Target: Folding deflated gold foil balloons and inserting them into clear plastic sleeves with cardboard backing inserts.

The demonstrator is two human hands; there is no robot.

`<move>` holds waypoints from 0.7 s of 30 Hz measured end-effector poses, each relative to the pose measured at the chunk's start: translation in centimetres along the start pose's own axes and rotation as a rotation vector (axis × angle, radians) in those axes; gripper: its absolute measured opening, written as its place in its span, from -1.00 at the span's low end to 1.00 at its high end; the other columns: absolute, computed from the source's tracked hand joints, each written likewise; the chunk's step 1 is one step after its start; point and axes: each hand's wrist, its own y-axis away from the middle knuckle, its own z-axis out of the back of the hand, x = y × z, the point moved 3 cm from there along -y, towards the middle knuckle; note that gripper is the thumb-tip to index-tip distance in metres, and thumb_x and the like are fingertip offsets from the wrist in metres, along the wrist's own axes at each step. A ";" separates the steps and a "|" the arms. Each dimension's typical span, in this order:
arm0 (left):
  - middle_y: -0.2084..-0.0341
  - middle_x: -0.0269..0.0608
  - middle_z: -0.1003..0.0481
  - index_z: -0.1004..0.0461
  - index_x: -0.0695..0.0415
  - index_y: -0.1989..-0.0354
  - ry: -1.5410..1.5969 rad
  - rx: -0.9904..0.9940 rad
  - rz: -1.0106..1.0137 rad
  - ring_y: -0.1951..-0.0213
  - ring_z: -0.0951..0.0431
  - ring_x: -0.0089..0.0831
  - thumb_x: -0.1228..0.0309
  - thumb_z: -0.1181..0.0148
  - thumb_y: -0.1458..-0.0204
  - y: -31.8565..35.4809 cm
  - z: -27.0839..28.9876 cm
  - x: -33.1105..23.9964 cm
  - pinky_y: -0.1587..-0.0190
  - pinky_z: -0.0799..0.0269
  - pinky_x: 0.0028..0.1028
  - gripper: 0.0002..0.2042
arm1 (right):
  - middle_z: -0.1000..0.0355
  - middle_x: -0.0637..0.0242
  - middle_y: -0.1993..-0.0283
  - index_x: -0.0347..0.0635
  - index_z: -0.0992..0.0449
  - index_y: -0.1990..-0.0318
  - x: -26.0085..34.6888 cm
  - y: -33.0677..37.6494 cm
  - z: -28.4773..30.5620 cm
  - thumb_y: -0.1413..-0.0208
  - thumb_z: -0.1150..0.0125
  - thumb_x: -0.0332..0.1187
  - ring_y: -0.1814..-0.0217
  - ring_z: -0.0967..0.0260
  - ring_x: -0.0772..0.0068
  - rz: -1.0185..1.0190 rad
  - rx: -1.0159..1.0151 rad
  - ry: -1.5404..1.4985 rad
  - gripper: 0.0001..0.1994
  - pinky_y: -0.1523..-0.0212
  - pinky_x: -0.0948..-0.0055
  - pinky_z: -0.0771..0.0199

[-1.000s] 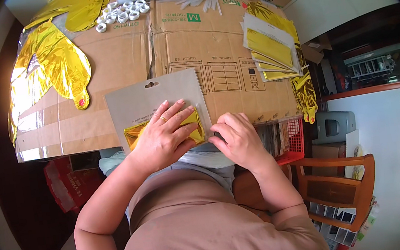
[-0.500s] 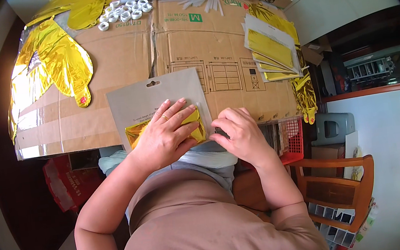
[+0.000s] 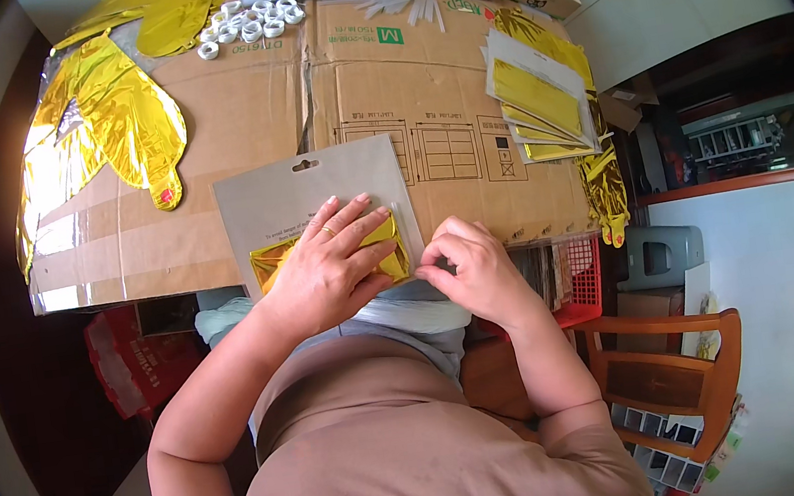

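Observation:
A flat grey and clear packaging bag [image 3: 245, 198] with a hang hole lies at the near edge of the cardboard, slightly tilted. Folded gold foil [image 3: 270, 259] shows in its lower part. My left hand [image 3: 334, 261] rests flat over the foil, fingers spread and stretched out, pressing the bag down. At the bag's lower right corner, my right hand [image 3: 464, 264] pinches with thumb and forefinger, its other fingers curled. Whether anything besides the bag's edge sits in that pinch is too small to tell.
Gold foil balloons [image 3: 133, 112] lie at the left, near several white ribbon rolls [image 3: 250, 30]. Filled packages [image 3: 538, 99] are stacked at the right beside clear strips [image 3: 421, 10]. Cardboard [image 3: 227, 100] covers the table. A wooden chair [image 3: 722, 356] and red crate [image 3: 582, 279] stand at the right.
The thumb and forefinger of my right hand have drawn closer together at the bag's corner. My left hand stays in place on the bag.

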 end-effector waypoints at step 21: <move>-0.24 -0.04 -0.43 -0.62 0.09 0.00 0.005 0.009 0.001 -0.38 -0.29 0.00 0.23 -0.43 0.00 0.1 -0.1 0.1 -0.42 -0.10 0.07 -0.61 | -0.36 0.25 0.28 -0.15 -0.44 0.32 -0.3 -0.6 -0.3 -0.09 -0.29 -0.47 0.23 -0.37 0.13 0.023 0.003 0.146 -0.89 0.12 0.20 -0.28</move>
